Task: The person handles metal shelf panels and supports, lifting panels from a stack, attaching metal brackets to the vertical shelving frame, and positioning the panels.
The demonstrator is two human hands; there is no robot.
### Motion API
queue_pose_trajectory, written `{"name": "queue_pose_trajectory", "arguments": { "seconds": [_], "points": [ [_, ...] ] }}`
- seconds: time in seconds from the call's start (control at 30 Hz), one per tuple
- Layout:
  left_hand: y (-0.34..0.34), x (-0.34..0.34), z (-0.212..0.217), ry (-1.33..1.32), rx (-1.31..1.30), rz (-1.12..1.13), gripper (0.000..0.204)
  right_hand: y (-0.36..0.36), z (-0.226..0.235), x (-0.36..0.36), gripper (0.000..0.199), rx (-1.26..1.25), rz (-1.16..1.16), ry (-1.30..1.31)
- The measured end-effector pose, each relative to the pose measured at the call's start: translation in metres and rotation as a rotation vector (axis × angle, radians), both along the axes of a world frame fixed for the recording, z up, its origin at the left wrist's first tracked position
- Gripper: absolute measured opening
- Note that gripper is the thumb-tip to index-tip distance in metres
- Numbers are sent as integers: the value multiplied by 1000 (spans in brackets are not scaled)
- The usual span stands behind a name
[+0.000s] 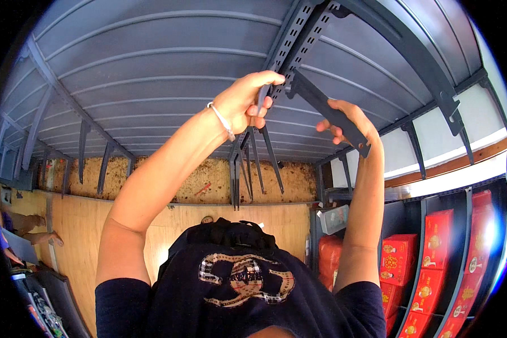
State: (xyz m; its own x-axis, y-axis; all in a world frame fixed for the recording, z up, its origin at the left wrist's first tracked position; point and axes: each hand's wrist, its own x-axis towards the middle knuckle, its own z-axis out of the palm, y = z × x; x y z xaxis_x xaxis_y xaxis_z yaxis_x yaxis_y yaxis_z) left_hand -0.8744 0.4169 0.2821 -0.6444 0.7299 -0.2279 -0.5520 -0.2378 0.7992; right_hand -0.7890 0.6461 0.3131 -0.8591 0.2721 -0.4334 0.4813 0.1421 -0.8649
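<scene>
Dark grey bracket (330, 116) held beside slotted uprights (314, 35)
The right hand (359, 117) is clamped on the bracket, thumb at its upper edge, with the hooked end just beside the uprights; contact cannot be determined. The left hand (242, 103) is closed on a thin grey metal piece (262, 98), left of the bracket. Red boxes (400, 256) are stacked at the lower right

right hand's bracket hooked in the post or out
Cannot tell: the bracket ends at the slotted post, but whether it's hooked isn't clear.
</scene>
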Motion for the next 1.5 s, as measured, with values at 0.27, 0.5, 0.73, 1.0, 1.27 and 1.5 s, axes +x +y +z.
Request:
{"name": "queue_pose_trajectory", "arguments": {
  "seconds": [0.27,0.5,0.73,1.0,1.27,1.5],
  "points": [
    [-29,48,-16,125,61,53,62,-17,-33,45,39,-108,-29,146],
    [15,108,-101,504,-150,111,61,-70,-140,82,33,-297,-238,449],
    [42,137,-144,1074,-431,-166,71,-84,-222,128,37,-477,-557,596],
    [66,201,-172,1265,-282,-635,86,-86,-266,233,29,-864,-917,527],
    [48,208,-246,927,-502,-993,55,-83,-380,393,37,-391,-1658,108],
    [-27,165,-351,1073,-920,-896,44,-106,-483,579,59,339,-1567,-734]
  ]
}}
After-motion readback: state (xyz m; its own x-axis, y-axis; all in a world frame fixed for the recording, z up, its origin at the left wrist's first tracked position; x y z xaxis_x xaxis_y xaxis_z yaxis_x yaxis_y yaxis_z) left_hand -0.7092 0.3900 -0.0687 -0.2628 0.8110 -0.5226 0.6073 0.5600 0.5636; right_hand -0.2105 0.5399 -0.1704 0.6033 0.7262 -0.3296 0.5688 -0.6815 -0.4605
